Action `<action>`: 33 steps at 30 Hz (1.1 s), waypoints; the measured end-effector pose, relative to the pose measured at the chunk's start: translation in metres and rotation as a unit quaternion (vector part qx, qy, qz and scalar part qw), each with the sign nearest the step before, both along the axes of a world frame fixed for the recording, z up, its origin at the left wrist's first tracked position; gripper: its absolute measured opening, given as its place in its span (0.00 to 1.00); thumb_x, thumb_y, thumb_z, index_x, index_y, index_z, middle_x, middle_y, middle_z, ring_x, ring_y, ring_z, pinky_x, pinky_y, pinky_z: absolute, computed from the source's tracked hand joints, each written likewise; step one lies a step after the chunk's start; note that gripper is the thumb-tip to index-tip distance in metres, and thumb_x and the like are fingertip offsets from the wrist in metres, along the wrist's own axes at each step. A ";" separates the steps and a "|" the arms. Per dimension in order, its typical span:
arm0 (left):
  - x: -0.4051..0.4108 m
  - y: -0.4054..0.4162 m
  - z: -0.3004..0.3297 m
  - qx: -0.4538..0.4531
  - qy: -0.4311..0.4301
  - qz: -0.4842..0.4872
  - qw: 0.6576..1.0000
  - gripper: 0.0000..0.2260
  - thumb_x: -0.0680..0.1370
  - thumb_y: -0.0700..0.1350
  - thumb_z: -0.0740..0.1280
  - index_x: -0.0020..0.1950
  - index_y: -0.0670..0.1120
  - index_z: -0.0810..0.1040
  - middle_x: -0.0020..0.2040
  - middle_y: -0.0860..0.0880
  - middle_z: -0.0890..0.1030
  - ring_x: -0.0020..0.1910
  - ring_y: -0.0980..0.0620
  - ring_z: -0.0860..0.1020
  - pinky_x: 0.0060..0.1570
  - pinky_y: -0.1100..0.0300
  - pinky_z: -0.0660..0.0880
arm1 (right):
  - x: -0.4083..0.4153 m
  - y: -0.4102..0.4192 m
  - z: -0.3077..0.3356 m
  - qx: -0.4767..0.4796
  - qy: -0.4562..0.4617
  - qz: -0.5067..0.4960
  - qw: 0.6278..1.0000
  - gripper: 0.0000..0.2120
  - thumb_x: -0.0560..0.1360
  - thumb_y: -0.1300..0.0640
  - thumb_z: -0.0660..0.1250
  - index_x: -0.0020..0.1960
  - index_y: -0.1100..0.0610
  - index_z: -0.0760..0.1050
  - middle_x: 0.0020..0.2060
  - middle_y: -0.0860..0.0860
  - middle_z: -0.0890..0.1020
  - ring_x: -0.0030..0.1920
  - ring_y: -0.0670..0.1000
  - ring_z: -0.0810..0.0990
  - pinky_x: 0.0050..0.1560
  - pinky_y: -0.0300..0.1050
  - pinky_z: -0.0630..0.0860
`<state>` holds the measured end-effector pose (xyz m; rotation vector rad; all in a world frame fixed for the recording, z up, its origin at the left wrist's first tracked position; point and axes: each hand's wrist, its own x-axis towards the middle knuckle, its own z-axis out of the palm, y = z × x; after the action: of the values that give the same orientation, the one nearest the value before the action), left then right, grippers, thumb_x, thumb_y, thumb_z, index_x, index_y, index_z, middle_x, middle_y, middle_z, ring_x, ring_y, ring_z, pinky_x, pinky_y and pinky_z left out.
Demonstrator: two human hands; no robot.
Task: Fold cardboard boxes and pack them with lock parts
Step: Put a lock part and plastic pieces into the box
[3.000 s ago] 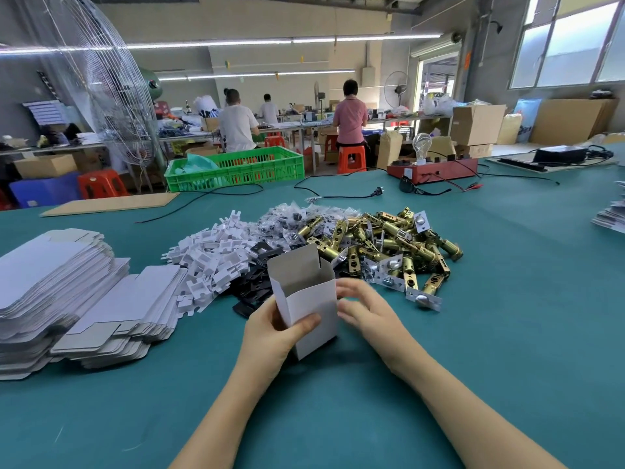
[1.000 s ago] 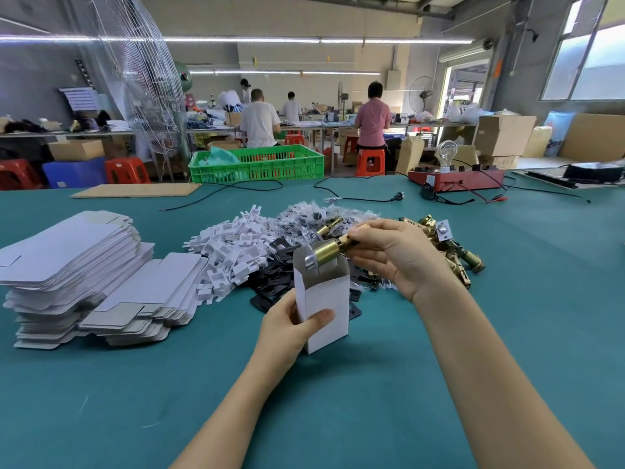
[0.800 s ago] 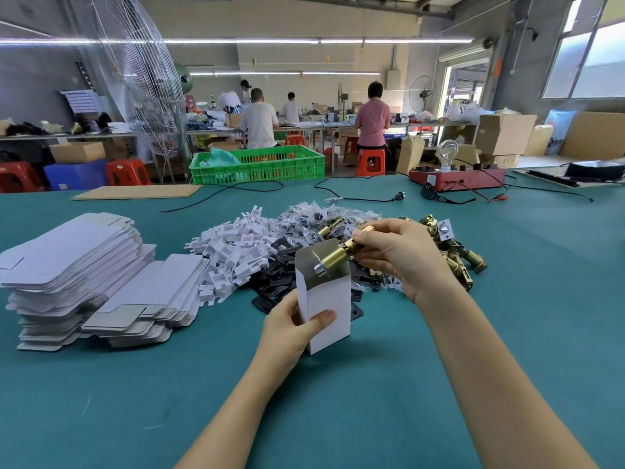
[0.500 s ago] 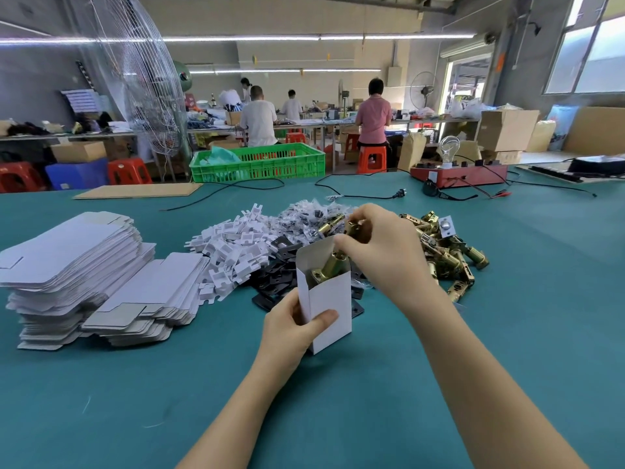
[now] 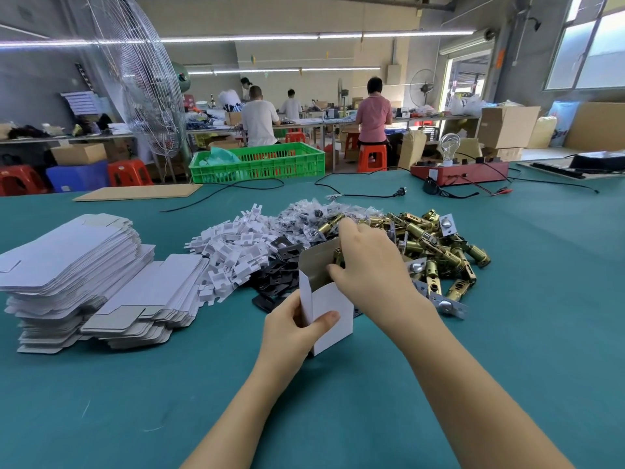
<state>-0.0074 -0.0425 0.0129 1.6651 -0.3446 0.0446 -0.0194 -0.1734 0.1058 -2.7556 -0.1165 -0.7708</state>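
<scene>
- White cardboard box (image 5: 329,311) stands upright on the teal surface (image 5: 507,333), open flap up, just in front of the parts piles.
- Left hand (image 5: 292,328) has a grip round the box's lower part, thumb across its front face.
- Right hand (image 5: 370,269) sits over the box mouth, fingers curled on a brass latch (image 5: 337,259) that is partly inside.
- Step in hand, as I judge it: packing the first lock part into a folded box.
- Next move likely calls for letting the latch go, then reaching for another part from the brass latch pile (image 5: 433,245), black plates (image 5: 277,275) or white plastic inserts (image 5: 233,252).
- Hidden: the box's inside and most of the latch, covered by the right hand.
- Flat box blanks (image 5: 84,275) lie stacked at the left.
</scene>
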 end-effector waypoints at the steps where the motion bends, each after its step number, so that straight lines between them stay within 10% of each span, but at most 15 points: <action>1: 0.000 0.000 0.000 0.001 0.000 0.000 1.000 0.11 0.67 0.50 0.74 0.48 0.60 0.81 0.46 0.47 0.84 0.49 0.39 0.80 0.52 0.39 0.77 | 0.000 0.001 0.000 -0.001 0.002 -0.004 1.000 0.16 0.74 0.57 0.67 0.45 0.55 0.57 0.36 0.49 0.63 0.42 0.54 0.64 0.38 0.44 0.59; 14: 0.001 0.000 0.001 -0.010 0.003 0.006 1.000 0.11 0.66 0.51 0.74 0.48 0.54 0.81 0.51 0.36 0.80 0.45 0.39 0.78 0.55 0.36 0.74 | 0.003 -0.011 0.000 0.018 0.052 -0.010 0.998 0.05 0.76 0.57 0.63 0.47 0.59 0.74 0.45 0.54 0.73 0.45 0.56 0.74 0.46 0.51 0.76; 25: 0.008 0.001 -0.007 -0.025 0.011 0.008 1.000 0.11 0.69 0.47 0.75 0.50 0.57 0.82 0.47 0.54 0.85 0.49 0.47 0.82 0.52 0.47 0.79 | 0.004 -0.035 0.010 0.258 0.112 0.106 0.954 0.04 0.77 0.54 0.67 0.46 0.54 0.77 0.38 0.51 0.83 0.35 0.48 0.83 0.39 0.42 0.80; 33: 0.010 0.004 -0.009 -0.010 0.005 -0.001 1.000 0.12 0.69 0.47 0.77 0.51 0.56 0.82 0.48 0.55 0.85 0.48 0.53 0.83 0.49 0.55 0.80 | 0.028 -0.064 -0.041 0.278 0.153 -0.025 0.948 0.06 0.74 0.59 0.68 0.39 0.53 0.76 0.37 0.51 0.81 0.39 0.51 0.81 0.40 0.47 0.80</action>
<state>0.0026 -0.0381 0.0038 1.6455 -0.3378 0.0370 0.0086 -0.2375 0.0652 -2.2989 0.2042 -0.3090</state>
